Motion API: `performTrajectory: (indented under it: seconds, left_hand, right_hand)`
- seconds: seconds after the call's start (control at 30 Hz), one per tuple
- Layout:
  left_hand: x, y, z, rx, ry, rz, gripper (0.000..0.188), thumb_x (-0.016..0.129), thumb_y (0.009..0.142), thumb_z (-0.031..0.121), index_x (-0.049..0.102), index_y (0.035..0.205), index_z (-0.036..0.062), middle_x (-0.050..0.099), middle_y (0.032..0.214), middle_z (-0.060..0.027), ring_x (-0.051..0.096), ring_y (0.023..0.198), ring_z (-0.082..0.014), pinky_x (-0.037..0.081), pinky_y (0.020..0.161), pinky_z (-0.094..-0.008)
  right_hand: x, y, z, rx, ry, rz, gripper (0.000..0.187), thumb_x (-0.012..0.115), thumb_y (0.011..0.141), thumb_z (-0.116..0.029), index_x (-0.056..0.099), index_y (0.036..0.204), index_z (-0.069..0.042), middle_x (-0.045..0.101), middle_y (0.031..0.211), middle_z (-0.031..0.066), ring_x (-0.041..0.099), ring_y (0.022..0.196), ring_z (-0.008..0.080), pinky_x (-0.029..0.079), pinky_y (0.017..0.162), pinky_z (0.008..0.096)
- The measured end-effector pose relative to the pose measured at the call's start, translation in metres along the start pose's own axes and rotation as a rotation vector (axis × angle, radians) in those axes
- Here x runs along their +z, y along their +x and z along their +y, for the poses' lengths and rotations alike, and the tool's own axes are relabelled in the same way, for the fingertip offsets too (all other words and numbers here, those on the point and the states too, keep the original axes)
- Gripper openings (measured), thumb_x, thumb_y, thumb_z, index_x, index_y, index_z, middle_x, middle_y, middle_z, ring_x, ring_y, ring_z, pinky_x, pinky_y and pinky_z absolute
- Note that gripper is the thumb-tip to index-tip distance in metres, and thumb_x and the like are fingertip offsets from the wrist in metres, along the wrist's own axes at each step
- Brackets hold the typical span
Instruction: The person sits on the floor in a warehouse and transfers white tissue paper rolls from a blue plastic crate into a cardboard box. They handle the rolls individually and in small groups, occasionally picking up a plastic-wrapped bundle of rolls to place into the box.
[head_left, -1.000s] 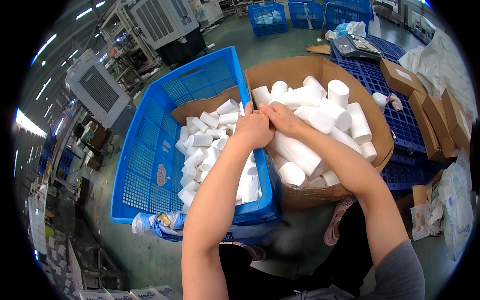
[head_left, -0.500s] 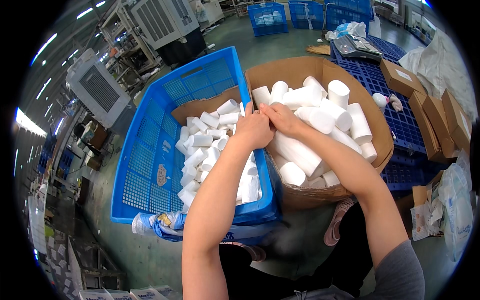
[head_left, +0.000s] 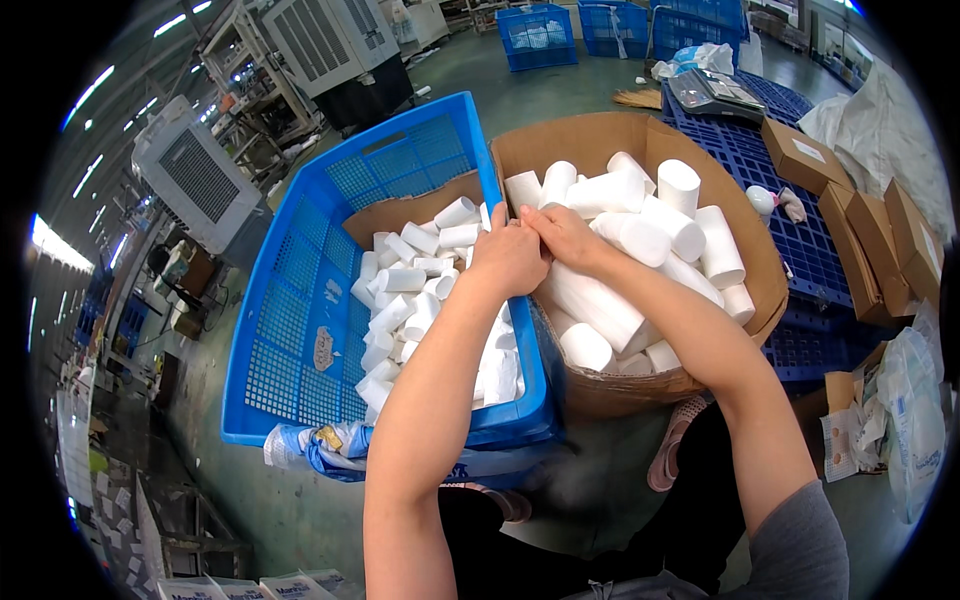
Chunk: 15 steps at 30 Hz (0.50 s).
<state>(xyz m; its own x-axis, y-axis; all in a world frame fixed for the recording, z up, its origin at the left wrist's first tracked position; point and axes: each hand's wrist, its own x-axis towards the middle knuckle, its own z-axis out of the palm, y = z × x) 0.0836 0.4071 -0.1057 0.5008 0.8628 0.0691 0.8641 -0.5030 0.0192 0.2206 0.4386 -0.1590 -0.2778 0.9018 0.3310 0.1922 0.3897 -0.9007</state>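
My left hand [head_left: 508, 258] and my right hand [head_left: 562, 236] are together over the adjoining rims of a blue plastic crate [head_left: 240, 400] and a cardboard box [head_left: 640, 127]. Curled fingers on the left press against those of the right, and one left finger points up along the crate's rim. Whatever they may pinch is hidden behind the knuckles. Short white rolls [head_left: 402, 280] fill the crate, to the left. In the box, on the right, lie larger white rolls [head_left: 609, 192], some beneath my right wrist and forearm.
Blue pallets [head_left: 770, 150] at the right carry a scale [head_left: 716, 95] and brown cartons [head_left: 805, 152]. Crumpled plastic wrap [head_left: 330, 448] hangs at the crate's near edge. Grey-white air coolers [head_left: 190, 175] stand at the left, more blue crates [head_left: 536, 38] at the back.
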Motion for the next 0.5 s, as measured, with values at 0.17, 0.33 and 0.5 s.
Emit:
performTrajectory:
  seconds: [0.17, 0.33, 0.5]
  left_hand:
    - [-0.001, 0.0001, 0.0009, -0.003, -0.01, -0.016, 0.046, 0.05, 0.086, 0.028, 0.057, 0.118, -0.0042, 0.057, 0.123, -0.0169, 0.031, 0.132, -0.0429, 0.04, 0.098, -0.0508]
    - [-0.001, -0.0007, 0.0015, -0.003, -0.011, -0.003, 0.044, 0.051, 0.086, 0.028, 0.058, 0.116, -0.0035, 0.058, 0.121, -0.0165, 0.032, 0.132, -0.0429, 0.04, 0.098, -0.0508]
    - [0.0004, -0.0009, 0.0007, 0.002, -0.004, 0.015, 0.044, 0.051, 0.086, 0.028, 0.059, 0.115, -0.0039, 0.058, 0.121, -0.0166, 0.032, 0.131, -0.0432, 0.041, 0.097, -0.0511]
  right_hand:
    - [-0.0001, 0.0007, 0.0016, 0.004, 0.004, 0.001, 0.057, 0.04, 0.094, -0.044, 0.066, 0.078, 0.005, 0.065, 0.069, 0.0157, 0.06, 0.065, 0.0228, 0.047, 0.064, 0.0335]
    - [-0.0002, 0.0005, 0.0016, 0.001, -0.006, 0.0, 0.058, 0.04, 0.094, -0.044, 0.066, 0.078, 0.005, 0.065, 0.069, 0.0159, 0.06, 0.065, 0.0231, 0.047, 0.064, 0.0337]
    - [-0.001, -0.0001, -0.0009, -0.005, -0.023, -0.009, 0.058, 0.039, 0.095, -0.044, 0.066, 0.078, 0.004, 0.065, 0.069, 0.016, 0.06, 0.065, 0.0239, 0.047, 0.065, 0.034]
